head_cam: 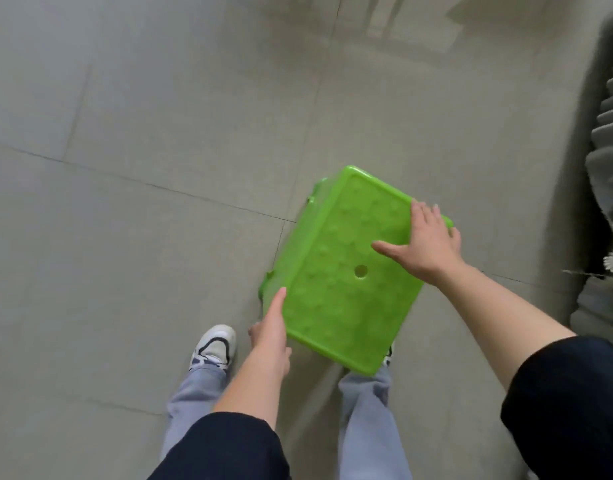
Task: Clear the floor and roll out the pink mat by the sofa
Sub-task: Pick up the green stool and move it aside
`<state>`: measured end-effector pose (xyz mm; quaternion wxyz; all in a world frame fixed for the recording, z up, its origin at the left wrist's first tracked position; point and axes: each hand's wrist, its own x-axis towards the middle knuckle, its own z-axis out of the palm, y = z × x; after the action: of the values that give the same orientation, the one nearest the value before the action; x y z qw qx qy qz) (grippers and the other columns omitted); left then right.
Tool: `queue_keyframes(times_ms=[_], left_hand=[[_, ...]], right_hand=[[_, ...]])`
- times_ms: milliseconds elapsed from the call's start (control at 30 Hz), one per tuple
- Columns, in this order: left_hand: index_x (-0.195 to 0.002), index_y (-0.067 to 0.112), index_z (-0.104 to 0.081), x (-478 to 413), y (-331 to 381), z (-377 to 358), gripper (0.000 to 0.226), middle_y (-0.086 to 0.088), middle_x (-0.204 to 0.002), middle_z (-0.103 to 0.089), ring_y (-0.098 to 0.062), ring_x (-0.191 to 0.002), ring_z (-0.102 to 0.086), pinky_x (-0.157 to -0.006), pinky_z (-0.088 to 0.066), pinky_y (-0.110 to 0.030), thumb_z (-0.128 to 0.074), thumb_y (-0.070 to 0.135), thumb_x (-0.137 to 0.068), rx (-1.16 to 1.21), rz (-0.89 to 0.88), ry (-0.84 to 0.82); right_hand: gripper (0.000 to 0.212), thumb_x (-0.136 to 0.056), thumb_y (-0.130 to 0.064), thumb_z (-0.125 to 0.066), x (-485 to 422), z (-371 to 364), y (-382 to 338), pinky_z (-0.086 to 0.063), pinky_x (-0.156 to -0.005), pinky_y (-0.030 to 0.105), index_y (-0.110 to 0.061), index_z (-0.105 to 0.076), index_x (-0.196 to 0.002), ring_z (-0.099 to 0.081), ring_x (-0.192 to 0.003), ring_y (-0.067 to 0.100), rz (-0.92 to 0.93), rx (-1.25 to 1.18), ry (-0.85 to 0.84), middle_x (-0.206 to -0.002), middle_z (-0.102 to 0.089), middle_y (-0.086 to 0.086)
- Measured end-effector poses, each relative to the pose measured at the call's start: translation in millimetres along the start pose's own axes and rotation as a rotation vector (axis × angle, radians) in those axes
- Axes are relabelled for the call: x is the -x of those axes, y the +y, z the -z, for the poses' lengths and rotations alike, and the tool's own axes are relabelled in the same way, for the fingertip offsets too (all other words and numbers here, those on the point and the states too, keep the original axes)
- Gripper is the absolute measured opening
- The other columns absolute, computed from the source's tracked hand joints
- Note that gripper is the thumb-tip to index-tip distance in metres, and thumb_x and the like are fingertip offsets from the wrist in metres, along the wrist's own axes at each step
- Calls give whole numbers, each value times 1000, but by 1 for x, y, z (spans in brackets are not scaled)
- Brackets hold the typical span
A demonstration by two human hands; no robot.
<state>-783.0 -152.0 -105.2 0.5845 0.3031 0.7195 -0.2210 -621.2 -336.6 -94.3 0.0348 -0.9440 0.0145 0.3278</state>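
A bright green plastic stool (346, 271) with a small round hole in its seat is held tilted above the grey tiled floor (142, 133), over my feet. My right hand (424, 242) grips the stool's far right edge, thumb lying across the seat. My left hand (270, 332) holds the near left edge, fingers curled under the rim and one finger stretched along the side. No pink mat is in view.
A grey ribbed sofa (609, 140) runs along the right edge of the view. My left white sneaker (215, 346) and light grey trouser legs stand below the stool. Bare tiles stretch to the left and ahead.
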Motion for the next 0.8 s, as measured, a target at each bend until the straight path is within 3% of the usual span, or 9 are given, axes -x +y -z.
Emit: queue_keyframes(times_ms=[100,167,233,333,400,433,600,700,800], left_hand=[[-140,21,-43,-8,-17,-19,82,-5,-142,-52,-30,-127,-50,-103,-37,-51,-71,56,-71,112,54,-7],[-132,23,-53,-12,-30,-32,76,-6,-128,-64,-27,-109,-63,-90,-50,-47,-72,60,-68,229,59,-6],[-129,24,-56,-14,-39,-40,84,-4,-124,-67,-25,-105,-66,-90,-52,-46,-71,70,-60,273,44,-26],[-129,22,-57,-16,-45,-44,107,-6,-125,-66,-26,-107,-66,-97,-50,-52,-73,76,-38,325,30,-52],[-129,21,-58,-16,-43,-41,112,-6,-124,-66,-26,-106,-66,-97,-50,-51,-76,76,-33,334,26,-56],[-128,22,-57,-15,-42,-38,111,-5,-124,-67,-26,-105,-66,-97,-50,-50,-77,76,-34,338,26,-49],[-126,17,-58,-13,-21,-5,109,-7,-122,-66,-29,-106,-65,-95,-51,-48,-78,71,-34,357,-22,65],[-126,11,-58,-8,5,29,107,-10,-124,-64,-31,-110,-63,-97,-50,-48,-76,69,-38,363,-96,80],[-123,13,-62,4,40,74,80,-8,-126,-64,-26,-112,-62,-100,-48,-44,-59,68,-65,385,-177,125]], right_hand=[[115,-68,-75,-58,-36,0,4,-11,-116,56,-8,-13,-150,-12,-148,22,43,-12,-28,-160,-19,8],[108,-64,-78,-59,-56,2,5,-16,-114,57,-9,-30,-143,-30,-142,24,68,-23,-61,-150,-38,10],[94,-56,-82,-61,-71,7,5,-31,-109,54,-18,-50,-125,-52,-123,26,68,-72,-125,-128,-60,6],[71,-46,-77,-73,-87,20,2,-55,-78,29,-26,-67,-96,-70,-88,12,94,-254,-306,-88,-74,-10],[53,-48,-65,-80,-91,25,1,-50,-51,13,-27,-70,-83,-68,-64,-3,122,-363,-391,-68,-73,-18],[49,-50,-61,-82,-91,26,-1,-49,-48,13,-26,-72,-84,-68,-60,-3,118,-390,-424,-68,-73,-17],[56,-53,-57,-83,-71,30,-26,-58,-81,41,-16,-75,-90,-72,-83,22,35,-374,-460,-92,-76,9],[58,-51,-57,-84,-47,41,-54,-57,-84,46,-14,-76,-88,-72,-84,24,24,-418,-457,-92,-76,11],[56,-49,-57,-85,-23,52,-95,-56,-85,48,-15,-75,-85,-72,-83,24,12,-473,-439,-90,-76,9]])
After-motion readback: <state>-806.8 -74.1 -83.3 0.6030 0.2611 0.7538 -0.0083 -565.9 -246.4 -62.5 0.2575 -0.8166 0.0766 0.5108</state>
